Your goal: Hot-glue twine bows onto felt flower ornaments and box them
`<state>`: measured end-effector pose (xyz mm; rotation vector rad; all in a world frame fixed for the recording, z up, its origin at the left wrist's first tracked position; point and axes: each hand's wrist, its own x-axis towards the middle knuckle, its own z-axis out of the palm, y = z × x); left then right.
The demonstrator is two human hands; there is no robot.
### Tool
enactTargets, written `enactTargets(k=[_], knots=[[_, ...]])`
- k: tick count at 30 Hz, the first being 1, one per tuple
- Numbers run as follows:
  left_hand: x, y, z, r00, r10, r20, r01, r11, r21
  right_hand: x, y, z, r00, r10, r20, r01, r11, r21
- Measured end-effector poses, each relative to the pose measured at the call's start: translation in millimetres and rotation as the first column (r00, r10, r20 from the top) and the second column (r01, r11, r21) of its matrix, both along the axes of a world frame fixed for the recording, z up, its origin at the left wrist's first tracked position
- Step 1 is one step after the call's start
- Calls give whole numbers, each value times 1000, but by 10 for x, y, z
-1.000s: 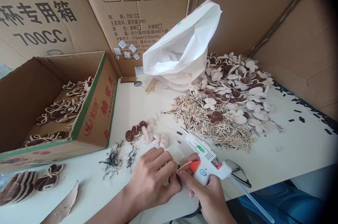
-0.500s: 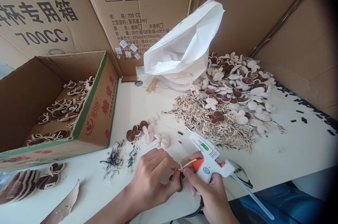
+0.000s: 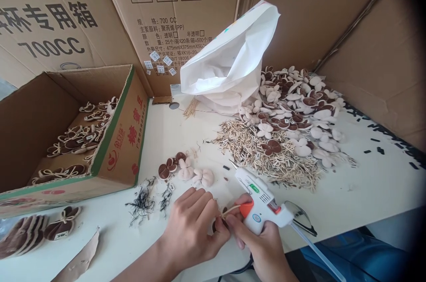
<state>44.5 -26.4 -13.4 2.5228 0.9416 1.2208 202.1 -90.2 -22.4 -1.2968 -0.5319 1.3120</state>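
My left hand (image 3: 196,224) is closed, pinching a small brown fabric piece (image 3: 216,226) that its fingers mostly cover. A thin cream cord (image 3: 230,210) lies across that piece, its free end reaching toward my right hand. In my right hand (image 3: 262,244) is a white hot glue gun (image 3: 258,193) with an orange trigger, nozzle pointing up and left. The same hand's thumb and fingers touch the cord and piece. Just beyond my left hand lie several brown and pale padded fabric pieces (image 3: 202,177) and tangles of black thread (image 3: 143,202).
An open carton (image 3: 141,135) at left holds several cord-tied brown bows. Piles of short cords (image 3: 293,166) and padded pieces (image 3: 321,115) lie at right, near a white bag (image 3: 226,69). Eyeglasses (image 3: 299,216) sit behind the glue gun. Tall cardboard (image 3: 282,29) walls the back.
Both hands and the glue gun have shifted slightly. My left fingers have closed in further over the piece, and the cord's free end now lies lower and more to the left.
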Motion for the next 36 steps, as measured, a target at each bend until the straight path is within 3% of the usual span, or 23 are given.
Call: enactTargets(k=[4,9,15,36], knots=[[-27,3,7,999,-24,-45,27,997,72,2,-5,-4,1000,-6,13,6,1000,12],[-73,31,-1,993,-118,33,119,991,-59,9,19,19,999,-32,-21,32,999,19],[-74,10,-6,984,-160,82,164,985,-51,10,34,31,999,-23,-29,24,999,45],[-85,-4,-68,989,-139,60,134,988,80,2,51,30,998,-37,-43,40,998,58]])
